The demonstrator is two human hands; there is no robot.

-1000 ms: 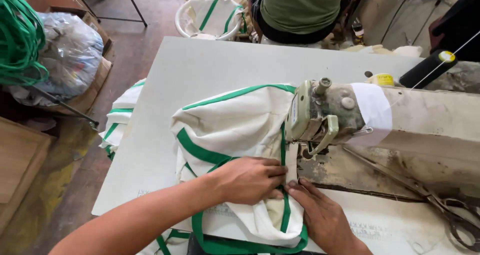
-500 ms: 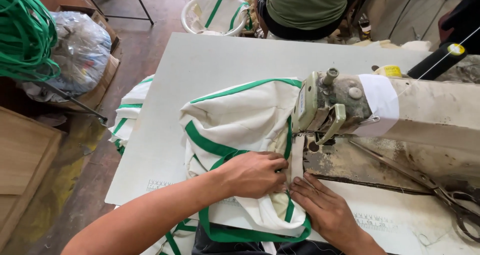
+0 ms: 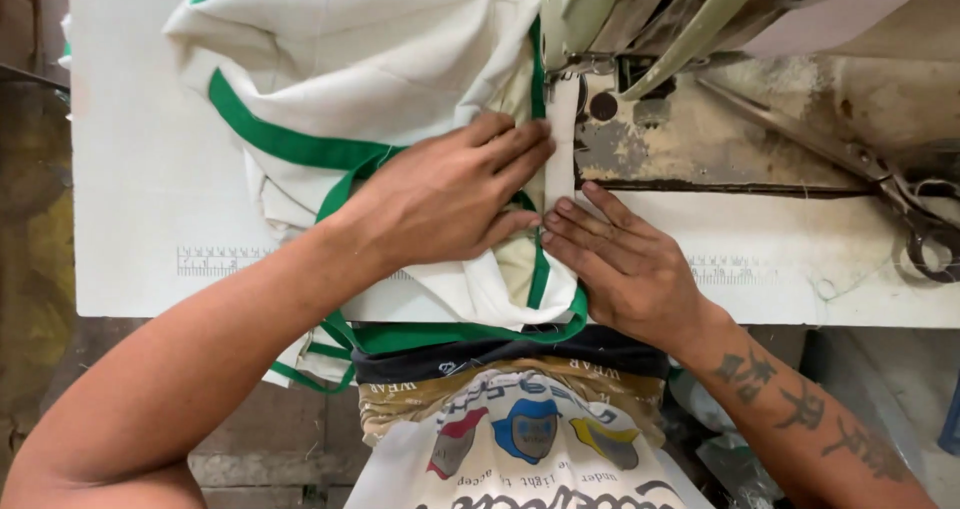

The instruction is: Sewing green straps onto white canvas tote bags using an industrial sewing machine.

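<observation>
White worktable (image 3: pixel 140 169); flat open hands (image 3: pixel 450 194) (image 3: pixel 625 264) on crumpled green-trimmed cloth (image 3: pixel 380 59).

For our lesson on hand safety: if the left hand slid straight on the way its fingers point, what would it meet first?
Probably the white strip under the sewing machine; the left hand already nearly touches it.

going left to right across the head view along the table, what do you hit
bare white table → white fabric with green trim → left hand → right hand → worn sewing machine bed → scissors
</observation>
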